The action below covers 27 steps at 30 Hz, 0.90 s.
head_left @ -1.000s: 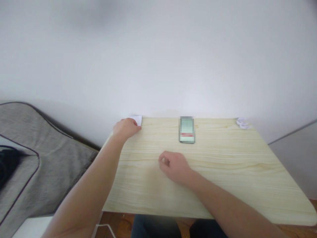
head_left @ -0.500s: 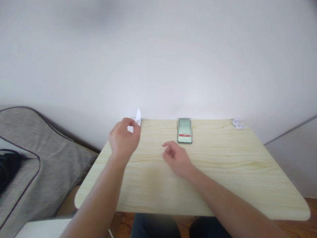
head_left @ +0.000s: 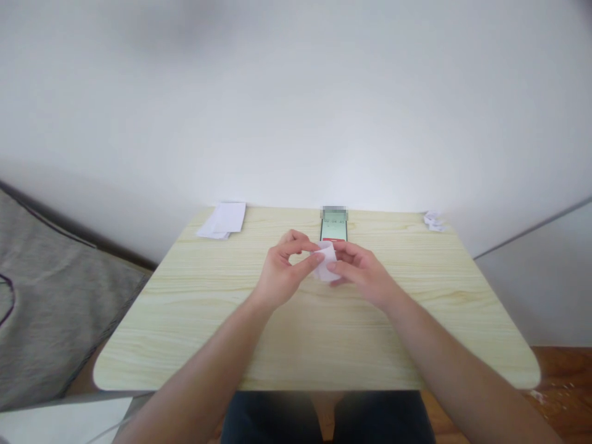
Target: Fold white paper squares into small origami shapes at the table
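Note:
A small white sheet of paper (head_left: pixel 327 254) is held above the middle of the table, curved between my two hands. My left hand (head_left: pixel 287 268) pinches its left side between thumb and fingers. On the other side, my right hand (head_left: pixel 363 271) grips the right part, thumb in front and fingers behind. Just beyond the paper lies a phone (head_left: pixel 333 228) with a lit screen, its lower end partly covered by my hands and the sheet. Several flat white sheets (head_left: pixel 230 217) overlap at the table's back left.
The light wood-grain table (head_left: pixel 185 314) stands against a white wall (head_left: pixel 296 111). Crumpled white paper (head_left: pixel 433 221) sits near its back right corner. Grey fabric (head_left: pixel 60 290) is at the left, and a white surface (head_left: pixel 65 422) is at the lower left.
My left hand has come from the back left to the middle, bringing a sheet of paper. My right hand, empty before, now grips it too. The view has shifted slightly.

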Available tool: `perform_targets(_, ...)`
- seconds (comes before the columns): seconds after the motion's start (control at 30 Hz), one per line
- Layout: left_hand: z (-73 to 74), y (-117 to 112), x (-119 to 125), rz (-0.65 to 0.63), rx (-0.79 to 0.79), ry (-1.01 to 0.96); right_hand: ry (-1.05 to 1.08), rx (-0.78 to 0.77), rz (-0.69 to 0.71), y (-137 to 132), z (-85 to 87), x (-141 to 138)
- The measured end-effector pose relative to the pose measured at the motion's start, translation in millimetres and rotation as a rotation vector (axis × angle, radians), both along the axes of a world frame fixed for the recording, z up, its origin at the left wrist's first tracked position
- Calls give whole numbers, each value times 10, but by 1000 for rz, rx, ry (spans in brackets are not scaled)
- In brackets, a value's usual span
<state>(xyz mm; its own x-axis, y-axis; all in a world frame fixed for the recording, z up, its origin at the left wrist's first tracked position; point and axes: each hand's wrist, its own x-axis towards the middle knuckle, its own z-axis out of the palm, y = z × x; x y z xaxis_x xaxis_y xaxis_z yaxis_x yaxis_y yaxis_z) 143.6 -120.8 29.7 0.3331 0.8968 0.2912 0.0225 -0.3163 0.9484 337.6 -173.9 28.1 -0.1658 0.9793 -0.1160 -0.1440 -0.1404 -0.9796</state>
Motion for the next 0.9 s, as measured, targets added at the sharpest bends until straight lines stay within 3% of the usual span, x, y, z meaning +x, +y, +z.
perform_targets(0.1, -57, -20, -23, 40, 68, 22, 35, -60, -8, -11, -8, 38)
perform_targets(0.2, -59, -61, -32, -26, 30, 11, 63, -114, -2, -34, -9, 68)
perform_targets(0.4, -41, -117, 8, -159, -224, -179, 98, -88, -38, -97, -22, 73)
perform_targets(0.5, -66, -106, 18, -175, -292, -135, 87, -78, -59, -109, -46, 71)
perform_targets(0.6, -101, -101, 18, -192, -292, -45, 96, -71, -69, -106, -80, 68)
perform_targets(0.9, -167, -115, 46, -138, -212, -49, 128, -30, -90, -83, -230, 76)
